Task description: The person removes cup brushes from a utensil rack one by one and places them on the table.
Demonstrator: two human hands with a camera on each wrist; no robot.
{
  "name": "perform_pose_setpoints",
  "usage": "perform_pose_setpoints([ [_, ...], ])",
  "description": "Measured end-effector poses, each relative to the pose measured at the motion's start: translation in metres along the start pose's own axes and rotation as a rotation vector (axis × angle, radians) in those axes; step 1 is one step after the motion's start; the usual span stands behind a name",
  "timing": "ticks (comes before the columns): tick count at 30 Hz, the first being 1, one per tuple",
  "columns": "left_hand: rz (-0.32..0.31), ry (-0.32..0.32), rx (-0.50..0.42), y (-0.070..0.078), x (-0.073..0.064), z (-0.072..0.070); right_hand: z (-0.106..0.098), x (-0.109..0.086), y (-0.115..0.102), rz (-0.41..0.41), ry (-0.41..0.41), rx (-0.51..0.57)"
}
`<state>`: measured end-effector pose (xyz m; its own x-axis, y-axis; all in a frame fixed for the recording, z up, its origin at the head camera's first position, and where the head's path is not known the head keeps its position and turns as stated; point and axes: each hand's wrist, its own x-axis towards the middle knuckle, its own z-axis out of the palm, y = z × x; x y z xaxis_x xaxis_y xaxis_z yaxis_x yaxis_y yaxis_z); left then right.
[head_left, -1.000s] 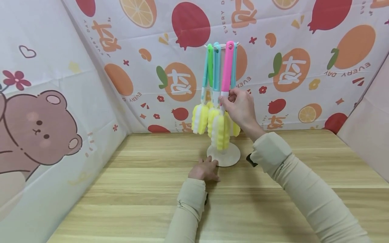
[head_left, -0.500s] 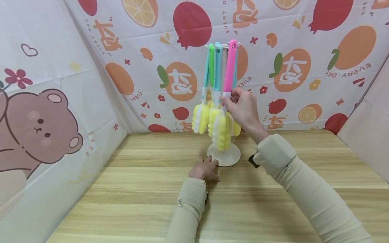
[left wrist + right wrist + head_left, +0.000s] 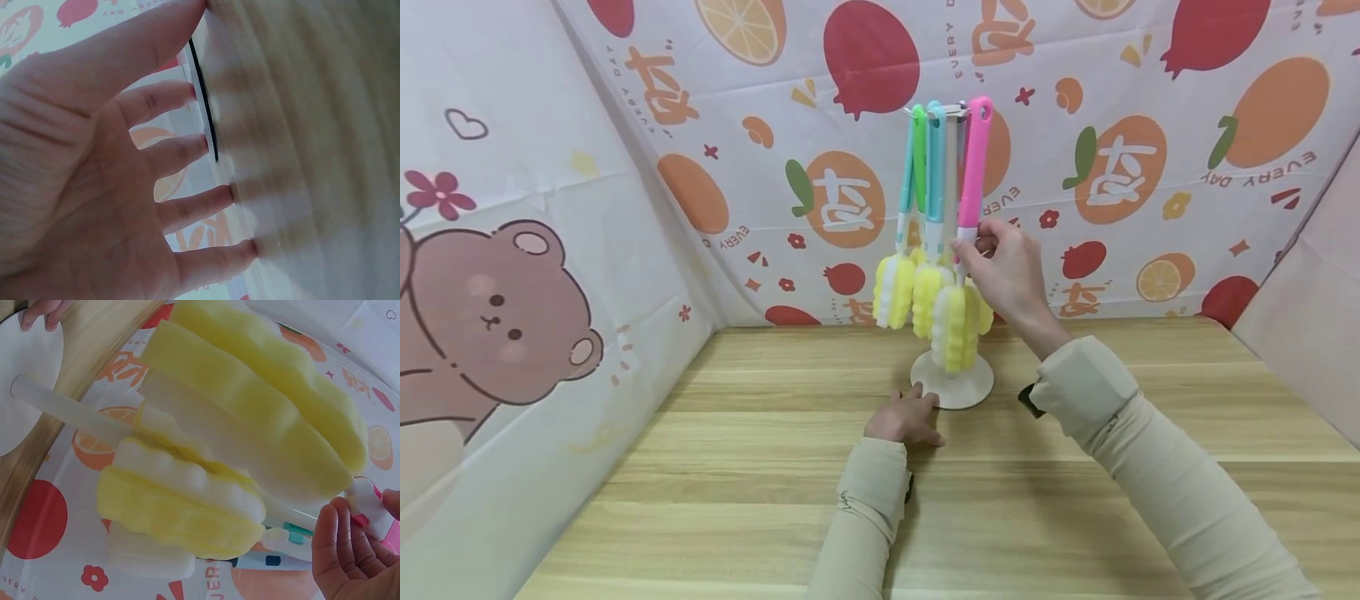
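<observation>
In the head view my right hand [image 3: 1011, 271] pinches the white neck of a bottle brush with a pink handle [image 3: 975, 179]. Its yellow and white sponge head [image 3: 955, 333] hangs below the fingers, and the handle's holed top overlaps the end of the rack's hooks. The right wrist view shows that sponge head [image 3: 250, 412] up close, thumb and fingers at the neck. My left hand [image 3: 904, 418] lies low with straight, spread fingers, fingertips at the edge of the stand's round white base [image 3: 958, 393]. In the left wrist view several fingertips [image 3: 199, 145] reach the base's rim and the wood.
Other sponge brushes with a blue handle [image 3: 936, 167] and a green handle [image 3: 919, 158] hang from the rack, close left of the pink one. The wooden table [image 3: 760, 467] meets a fruit-print cloth [image 3: 737, 275] behind and a bear-print cloth [image 3: 490, 333] at left.
My right hand has moved slightly right with the pink brush, whose handle now tilts and stands farther from the blue one. My left hand stays at the base.
</observation>
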<state>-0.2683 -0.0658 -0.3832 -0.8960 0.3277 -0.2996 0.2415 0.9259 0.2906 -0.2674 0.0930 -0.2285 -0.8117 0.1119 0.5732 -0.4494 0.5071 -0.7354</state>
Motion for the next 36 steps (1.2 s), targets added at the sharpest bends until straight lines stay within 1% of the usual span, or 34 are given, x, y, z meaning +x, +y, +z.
perform_pose_setpoints([
  [5, 0.008, 0.005, -0.008, 0.0, 0.001, 0.001, -0.004, -0.002, 0.006, 0.006, -0.003, -0.001],
  [10, 0.023, 0.018, -0.001, -0.001, 0.002, -0.001, -0.008, -0.002, 0.012, 0.012, -0.001, -0.011],
  [16, 0.027, 0.015, 0.012, -0.001, 0.002, -0.001, -0.013, -0.006, 0.022, 0.019, 0.004, -0.022],
  [24, 0.014, 0.007, -0.002, 0.0, 0.003, -0.001, -0.019, -0.012, 0.029, -0.019, 0.029, -0.086],
  [31, 0.011, -0.003, -0.011, 0.0, 0.003, 0.0, -0.024, -0.014, 0.033, -0.005, 0.007, -0.106],
  [36, 0.011, -0.002, -0.007, 0.0, 0.003, 0.0, -0.027, -0.013, 0.037, 0.027, -0.019, -0.112],
])
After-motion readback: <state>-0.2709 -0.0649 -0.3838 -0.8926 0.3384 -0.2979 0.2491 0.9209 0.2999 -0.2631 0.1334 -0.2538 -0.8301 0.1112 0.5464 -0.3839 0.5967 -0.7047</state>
